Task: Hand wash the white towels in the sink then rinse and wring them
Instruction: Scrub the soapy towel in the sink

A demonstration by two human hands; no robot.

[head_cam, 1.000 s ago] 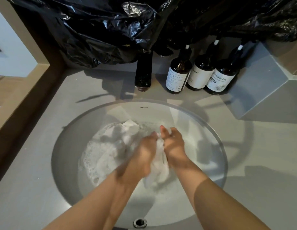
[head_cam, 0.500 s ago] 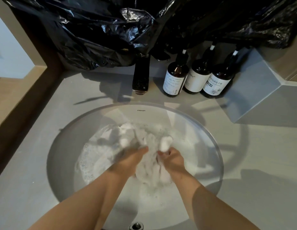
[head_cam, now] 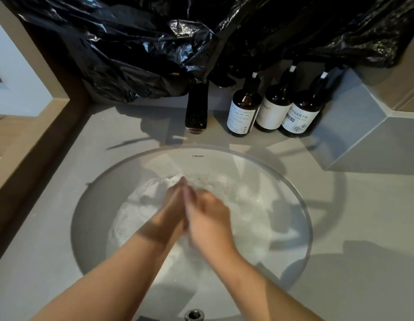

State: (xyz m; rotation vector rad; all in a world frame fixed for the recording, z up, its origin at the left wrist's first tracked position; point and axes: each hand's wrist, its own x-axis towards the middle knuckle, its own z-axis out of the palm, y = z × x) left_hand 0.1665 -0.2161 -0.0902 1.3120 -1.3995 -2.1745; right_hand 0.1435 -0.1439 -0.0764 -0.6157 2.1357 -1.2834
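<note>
stage: washing, mid-scrub | left hand (head_cam: 167, 213) + right hand (head_cam: 209, 218): fingers straight, palms pressed together | towel (head_cam: 147, 200) in sudsy sink (head_cam: 92, 228) | left: rinse, wring

One round sink (head_cam: 310, 228) takes in two bare hands, a left hand (head_cam: 171, 212) and a right hand (head_cam: 208, 216); the number of white towels (head_cam: 155, 200) is lost in suds. Behind it stand one dark faucet (head_cam: 197, 107) and three brown bottles: left bottle (head_cam: 241, 112), middle bottle (head_cam: 274, 110), right bottle (head_cam: 302, 114).
</note>
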